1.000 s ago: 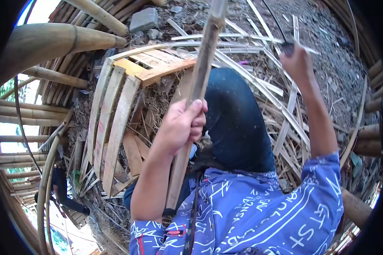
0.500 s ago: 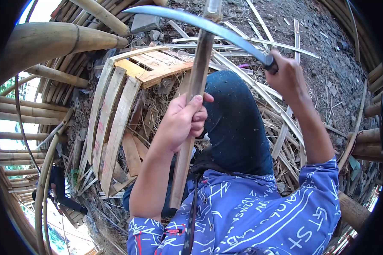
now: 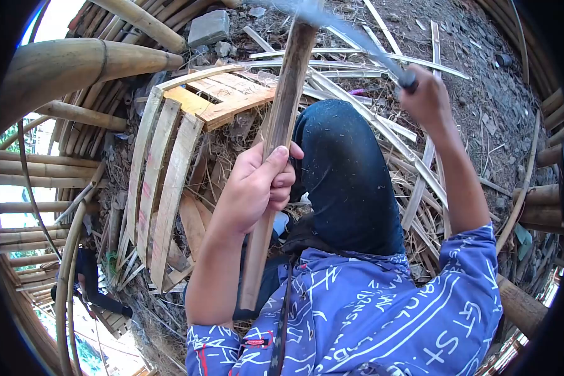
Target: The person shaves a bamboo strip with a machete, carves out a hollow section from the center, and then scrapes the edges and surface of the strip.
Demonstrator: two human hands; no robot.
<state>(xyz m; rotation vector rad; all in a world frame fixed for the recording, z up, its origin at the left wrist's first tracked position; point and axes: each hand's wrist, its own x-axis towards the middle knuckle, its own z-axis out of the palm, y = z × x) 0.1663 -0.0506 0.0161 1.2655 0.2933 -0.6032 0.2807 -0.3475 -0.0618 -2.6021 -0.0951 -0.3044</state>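
Observation:
My left hand is wrapped round a split bamboo strip, thumb lying along its face. The strip stands nearly upright before me, its lower end by my shirt. In my right hand is the dark handle of a sickle, raised off to the right. Its blade, smeared by motion, crosses the strip's upper end in this view. My bent knee rises just right of the strip.
A slatted wooden crate lies to the left of the strip. Cut bamboo strips and shavings litter the ground. Thick bamboo poles jut in from the left, near a concrete block. Another person is at the lower left.
The sickle has moved, its blade now blurred across the strip's top. My left hand and the strip have shifted slightly down and left. My right hand has moved slightly right.

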